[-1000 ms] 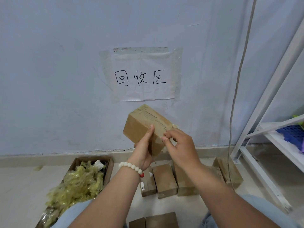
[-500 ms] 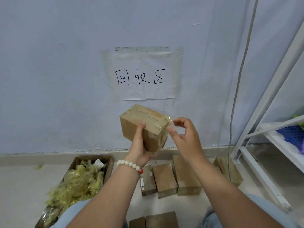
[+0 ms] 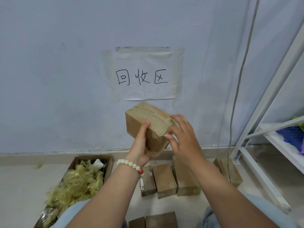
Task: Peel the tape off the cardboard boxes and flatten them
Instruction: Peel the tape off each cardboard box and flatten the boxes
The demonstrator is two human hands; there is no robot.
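Cardboard box [image 3: 136,127] is held up in the air in front of the wall, just under the paper sign [image 3: 144,74], tilted with one corner toward the camera. Left hand [image 3: 142,148] grasps it from below, thumb up the near face and fingers wrapped behind. A bead bracelet [image 3: 130,163] is on that wrist.

Change from half a second ago: right hand [image 3: 184,135] was pinching at the box's right top corner with thumb and forefinger curled. Now it is released, fingers [image 3: 178,120] straight and spread, lying against the right end of the box, thumb tip at the lower edge. Can't tell if any tape is under it. The box sits in about the same spot, turned slightly. Left grip is unchanged.

On the floor below are more closed boxes [image 3: 164,180] in a row near the wall. To the left is an open carton [image 3: 110,162] stuffed with crumpled yellowish tape [image 3: 79,181]. A white shelf frame [image 3: 263,112] stands at the right.
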